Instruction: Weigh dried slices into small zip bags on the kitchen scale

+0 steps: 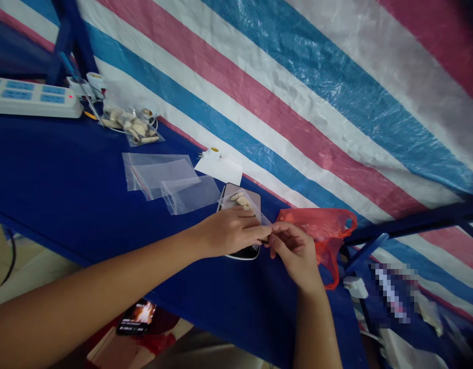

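Note:
A clear zip bag (255,199) with a few pale, beige pieces (241,200) in it lies over a small flat device, which looks like a digital scale (225,190). Across the bag stretches my left hand (234,233), its fingertips pinching the bag's near right edge. My right hand (297,252) meets it there, thumb and fingers closed on the same edge. My fingers hide part of the bag and most of the device's dark front. Several flat clear zip bags (163,177) lie left of the device.
Behind them sit a white paper (221,168) with a plug adapter (212,152), and a filled clear bag (138,125). A power strip (36,97) is at far left, a red plastic bag (316,223) at right. A striped tarp (259,97) walls the back. Below the table edge is a phone (137,316).

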Demonstrator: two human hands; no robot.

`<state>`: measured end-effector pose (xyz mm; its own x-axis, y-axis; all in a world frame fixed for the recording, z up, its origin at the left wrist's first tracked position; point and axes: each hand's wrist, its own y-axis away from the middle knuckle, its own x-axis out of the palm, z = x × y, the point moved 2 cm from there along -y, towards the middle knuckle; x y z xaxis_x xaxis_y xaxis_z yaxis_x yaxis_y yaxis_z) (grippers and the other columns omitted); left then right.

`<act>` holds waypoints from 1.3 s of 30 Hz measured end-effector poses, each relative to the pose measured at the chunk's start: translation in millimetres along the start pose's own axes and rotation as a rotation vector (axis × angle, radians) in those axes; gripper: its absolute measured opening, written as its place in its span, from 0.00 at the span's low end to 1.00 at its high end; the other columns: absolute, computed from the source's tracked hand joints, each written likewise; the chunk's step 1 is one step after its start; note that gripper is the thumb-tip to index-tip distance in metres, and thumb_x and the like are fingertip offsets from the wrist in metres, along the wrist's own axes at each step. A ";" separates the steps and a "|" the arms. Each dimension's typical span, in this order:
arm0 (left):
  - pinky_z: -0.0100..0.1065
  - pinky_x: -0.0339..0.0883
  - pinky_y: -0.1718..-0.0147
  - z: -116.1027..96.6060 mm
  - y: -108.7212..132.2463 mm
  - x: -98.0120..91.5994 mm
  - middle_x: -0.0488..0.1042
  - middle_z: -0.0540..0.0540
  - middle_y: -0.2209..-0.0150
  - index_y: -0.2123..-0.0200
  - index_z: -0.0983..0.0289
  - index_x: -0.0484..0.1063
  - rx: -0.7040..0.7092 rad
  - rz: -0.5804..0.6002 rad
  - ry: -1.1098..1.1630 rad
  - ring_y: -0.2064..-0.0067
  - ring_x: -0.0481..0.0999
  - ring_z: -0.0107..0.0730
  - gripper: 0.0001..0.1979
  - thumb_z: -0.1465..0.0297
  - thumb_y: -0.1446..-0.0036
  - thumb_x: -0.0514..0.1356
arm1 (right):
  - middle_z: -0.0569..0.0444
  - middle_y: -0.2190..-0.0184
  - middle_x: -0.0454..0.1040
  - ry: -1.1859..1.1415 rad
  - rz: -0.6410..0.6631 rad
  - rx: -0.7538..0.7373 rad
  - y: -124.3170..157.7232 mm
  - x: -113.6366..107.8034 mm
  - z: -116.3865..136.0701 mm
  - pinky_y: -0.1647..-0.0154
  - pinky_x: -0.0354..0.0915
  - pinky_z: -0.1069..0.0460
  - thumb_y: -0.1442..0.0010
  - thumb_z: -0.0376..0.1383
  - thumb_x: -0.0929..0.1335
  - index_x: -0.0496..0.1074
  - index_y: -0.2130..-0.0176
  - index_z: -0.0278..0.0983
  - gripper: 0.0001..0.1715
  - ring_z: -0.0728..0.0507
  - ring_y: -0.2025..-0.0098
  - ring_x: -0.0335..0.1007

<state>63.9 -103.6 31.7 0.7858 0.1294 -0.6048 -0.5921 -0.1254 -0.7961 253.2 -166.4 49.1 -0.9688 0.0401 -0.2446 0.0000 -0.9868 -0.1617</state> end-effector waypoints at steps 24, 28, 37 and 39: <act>0.28 0.69 0.68 24.8 10.4 -21.3 0.75 0.53 0.61 0.55 0.63 0.64 -0.387 -0.132 0.148 0.69 0.75 0.26 0.17 0.85 0.41 0.46 | 0.53 0.73 0.76 0.296 0.071 0.159 -1.3 -52.7 -16.9 0.76 0.63 0.54 0.44 0.45 0.76 0.80 0.65 0.37 0.14 0.48 0.74 0.68; 0.28 0.65 0.71 23.7 8.1 -22.5 0.70 0.49 0.71 0.65 0.62 0.62 -0.325 -0.193 0.111 0.72 0.70 0.25 0.13 0.85 0.40 0.46 | 0.53 0.72 0.77 0.301 -0.059 0.057 -6.9 -31.7 -20.0 0.77 0.64 0.54 0.45 0.45 0.77 0.82 0.65 0.38 0.13 0.48 0.75 0.68; 0.30 0.57 0.75 25.2 9.3 -23.8 0.64 0.47 0.77 0.71 0.61 0.59 -0.301 -0.177 0.056 0.76 0.62 0.27 0.13 0.84 0.42 0.45 | 0.49 0.70 0.82 0.168 -0.232 0.140 -10.5 -22.3 -17.3 0.81 0.64 0.53 0.45 0.44 0.75 0.79 0.61 0.35 0.16 0.50 0.83 0.66; 0.30 0.58 0.74 25.1 9.3 -23.3 0.64 0.48 0.76 0.72 0.61 0.59 -0.293 -0.164 0.039 0.75 0.63 0.28 0.14 0.84 0.42 0.45 | 0.48 0.71 0.82 0.161 -0.301 0.161 -10.9 -29.6 -17.4 0.84 0.61 0.54 0.47 0.44 0.75 0.78 0.64 0.34 0.16 0.51 0.85 0.63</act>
<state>35.6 -83.1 37.9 0.8761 0.1345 -0.4631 -0.3847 -0.3840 -0.8394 286.1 -154.1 41.4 -0.8684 0.3431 -0.3581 -0.3299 -0.9388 -0.0994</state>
